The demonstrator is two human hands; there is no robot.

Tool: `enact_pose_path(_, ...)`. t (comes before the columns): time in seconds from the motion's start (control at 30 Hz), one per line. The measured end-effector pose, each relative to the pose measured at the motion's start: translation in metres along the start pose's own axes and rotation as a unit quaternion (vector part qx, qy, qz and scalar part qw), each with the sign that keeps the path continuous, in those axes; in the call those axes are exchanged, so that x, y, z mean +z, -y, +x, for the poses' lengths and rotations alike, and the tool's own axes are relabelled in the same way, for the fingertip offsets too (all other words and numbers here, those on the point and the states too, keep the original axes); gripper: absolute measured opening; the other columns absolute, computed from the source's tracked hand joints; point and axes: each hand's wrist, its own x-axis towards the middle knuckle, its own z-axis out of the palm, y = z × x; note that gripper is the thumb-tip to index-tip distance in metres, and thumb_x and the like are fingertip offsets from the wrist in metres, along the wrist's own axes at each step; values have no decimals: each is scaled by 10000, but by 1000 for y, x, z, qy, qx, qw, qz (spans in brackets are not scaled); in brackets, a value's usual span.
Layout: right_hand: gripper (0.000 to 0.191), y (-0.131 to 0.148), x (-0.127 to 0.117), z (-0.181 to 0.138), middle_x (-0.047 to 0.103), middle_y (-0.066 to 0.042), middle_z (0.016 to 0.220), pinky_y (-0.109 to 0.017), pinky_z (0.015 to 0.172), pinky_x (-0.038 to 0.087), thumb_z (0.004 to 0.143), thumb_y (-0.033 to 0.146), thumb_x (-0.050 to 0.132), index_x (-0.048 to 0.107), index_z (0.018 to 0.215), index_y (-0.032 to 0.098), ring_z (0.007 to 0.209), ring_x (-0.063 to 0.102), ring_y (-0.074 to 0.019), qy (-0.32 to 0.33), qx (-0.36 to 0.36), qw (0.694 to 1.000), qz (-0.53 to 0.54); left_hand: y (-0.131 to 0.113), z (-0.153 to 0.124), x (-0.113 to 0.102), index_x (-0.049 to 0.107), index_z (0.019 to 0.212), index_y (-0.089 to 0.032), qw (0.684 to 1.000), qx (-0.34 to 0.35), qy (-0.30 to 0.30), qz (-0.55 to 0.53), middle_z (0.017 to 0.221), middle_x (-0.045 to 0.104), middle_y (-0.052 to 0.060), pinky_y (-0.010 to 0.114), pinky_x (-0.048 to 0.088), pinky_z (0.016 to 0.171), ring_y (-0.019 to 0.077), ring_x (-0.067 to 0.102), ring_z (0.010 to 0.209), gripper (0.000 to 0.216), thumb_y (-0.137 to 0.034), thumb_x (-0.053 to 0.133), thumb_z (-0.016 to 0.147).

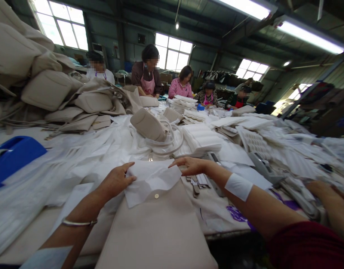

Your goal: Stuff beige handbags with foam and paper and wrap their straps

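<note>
A thin white sheet [153,179], which looks like tissue paper, lies over the top of a beige bag [157,231] in front of me. My left hand [117,179] pinches the sheet's left edge between thumb and fingers. At the sheet's upper right corner is my right hand [189,165], its fingertips closed on the edge. Below the sheet's lower edge a small round metal button [156,196] shows on the bag. The bag's upper end is covered by the sheet.
Beige bags [48,89] are heaped at the left. A blue tape dispenser [16,158] stands near the left edge, and a grey dispenser [263,168] at the right. White padding sheets [201,138] are stacked ahead. Another person's hand [323,190] is at the far right; several people work opposite.
</note>
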Motion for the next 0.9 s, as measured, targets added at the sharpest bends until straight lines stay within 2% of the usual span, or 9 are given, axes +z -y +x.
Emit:
enact_pose_path(0.07,472,-2,0,-1,632,-44,1286,-311,1016,408,806,204,572,614,1276,214,1176,581,-206,-12,22,998,50,0,0,0,533,1336,-107,1000,3,-2,2,966,717,90,320,491,775,233,637,805,667,-408,575,741)
enact_pose_path(0.17,428,-7,5,5,676,-45,1211,-310,981,436,772,214,629,671,1197,231,1117,617,-212,-43,40,998,13,-1,0,0,530,1338,-102,1000,0,2,4,925,720,83,318,489,754,235,639,786,677,-421,572,742)
enact_pose_path(0.33,272,-11,10,30,723,-93,1053,-280,899,470,742,81,599,748,957,158,971,658,-190,-75,-31,992,-102,-1,0,-1,522,1348,-122,1000,-7,4,1,964,709,81,312,486,742,207,615,721,684,-437,576,743)
enact_pose_path(0.47,207,-1,-1,46,721,-87,1043,-312,966,426,802,122,583,738,929,174,1036,623,-199,-145,-105,966,-185,-2,0,-2,526,1347,-135,1000,-19,3,0,952,706,74,314,489,749,207,614,731,690,-450,586,736)
enact_pose_path(0.6,221,11,-17,43,694,-72,1150,-374,1054,339,835,194,593,718,1016,216,1193,537,-228,-191,-109,945,-242,-2,0,-2,535,1340,-147,999,-39,0,-7,976,700,70,311,497,750,199,620,722,695,-472,594,728)
enact_pose_path(0.73,282,10,-17,18,676,-73,1193,-423,1066,299,842,147,552,710,1060,234,1278,466,-247,-163,-82,944,-274,0,0,-1,552,1327,-152,999,-44,-3,-20,1023,706,77,325,509,779,215,641,768,710,-493,606,706)
enact_pose_path(0.9,385,-8,13,-18,669,-64,1215,-435,1060,319,786,63,536,703,1086,237,1296,449,-247,-92,-52,959,-263,1,-3,2,529,1348,-140,998,-45,8,-49,1119,693,108,337,513,796,227,648,804,737,-490,613,705)
